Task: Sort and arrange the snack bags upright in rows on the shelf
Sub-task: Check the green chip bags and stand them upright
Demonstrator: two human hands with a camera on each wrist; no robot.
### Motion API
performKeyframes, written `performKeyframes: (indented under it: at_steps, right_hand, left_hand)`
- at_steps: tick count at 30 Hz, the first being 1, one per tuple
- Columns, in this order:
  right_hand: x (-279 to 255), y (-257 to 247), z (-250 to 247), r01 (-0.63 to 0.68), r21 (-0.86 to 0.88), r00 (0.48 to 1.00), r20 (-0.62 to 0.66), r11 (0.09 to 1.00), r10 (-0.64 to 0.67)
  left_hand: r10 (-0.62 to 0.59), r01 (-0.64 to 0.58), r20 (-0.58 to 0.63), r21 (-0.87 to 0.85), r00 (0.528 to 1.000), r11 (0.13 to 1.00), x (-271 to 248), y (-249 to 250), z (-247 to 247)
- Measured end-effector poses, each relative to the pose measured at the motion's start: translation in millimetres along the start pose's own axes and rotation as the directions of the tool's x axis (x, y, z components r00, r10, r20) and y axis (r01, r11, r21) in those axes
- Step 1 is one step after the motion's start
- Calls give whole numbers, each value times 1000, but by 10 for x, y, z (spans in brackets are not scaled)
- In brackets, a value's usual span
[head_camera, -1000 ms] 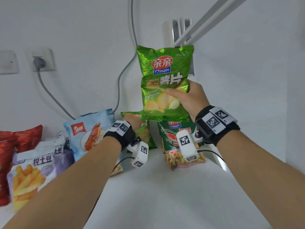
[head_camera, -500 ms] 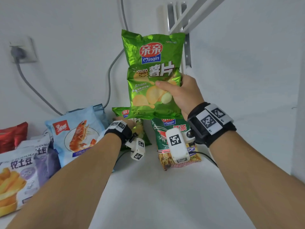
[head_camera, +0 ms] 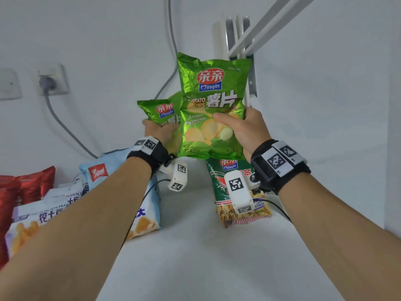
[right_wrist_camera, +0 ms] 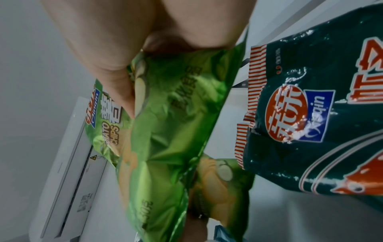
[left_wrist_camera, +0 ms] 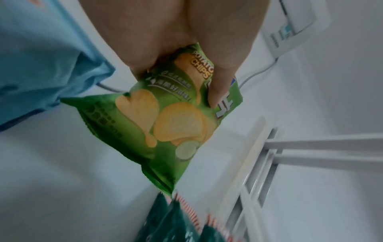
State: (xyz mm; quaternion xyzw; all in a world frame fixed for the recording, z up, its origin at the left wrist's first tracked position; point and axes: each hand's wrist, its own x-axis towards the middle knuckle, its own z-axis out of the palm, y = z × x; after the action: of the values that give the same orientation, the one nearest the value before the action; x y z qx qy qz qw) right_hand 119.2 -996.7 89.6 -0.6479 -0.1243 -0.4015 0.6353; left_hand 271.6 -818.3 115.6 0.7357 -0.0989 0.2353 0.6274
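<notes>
White shelf [head_camera: 195, 257] under me, wide bare strip down its middle, wall close behind. Left pile: blue bag [head_camera: 97, 170], fries bags, red bags. Dark green bag [head_camera: 219, 190] leans at the right by the bracket. My right hand [head_camera: 245, 131] clamps the big chips bag [head_camera: 208, 109], thumb across its front, held high. New: my left hand [head_camera: 160, 131] has lifted the second chips bag [head_camera: 158, 111] off the shelf, pinching it beside the first. Both matching bags are airborne, so I'd say they're ready to stand together in that open strip.

head view downward; wrist views close-up.
</notes>
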Motion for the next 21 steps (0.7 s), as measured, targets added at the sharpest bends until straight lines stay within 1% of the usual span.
performKeyframes:
  at_steps: [5,7,9,11,15,17,21]
  right_hand:
    - [-12,-27,49,-33,-16,999,-31,999,33]
    - [-36,-37,98,-35,-56,999,-34,998,33]
    - [-60,-43,190,-25,-156,999,-49,987,18]
    - [-79,-39,310,-27,-291,997,-74,956,6]
    - [-119,-5,577,-35,-469,999,-35,882,20]
    - [-146,19,693,-55,-512,998,-31,857,46]
    - [-213,96,847,-119,-525,993,-78,843,92]
  left_hand:
    - [106,-111,-40,-155,994,982,110,284,-425]
    - [139,-149,-63,-193,988,970,98,366,-612]
    - [169,-185,-91,-217,981,958,69,434,-801]
    - [213,-234,-114,-227,970,945,16,479,-994]
    - [300,-324,-126,-286,946,902,-79,478,-1349]
    - [325,-343,-110,-337,939,877,-100,444,-1490]
    - [304,-313,-93,-423,948,850,-193,327,-1586]
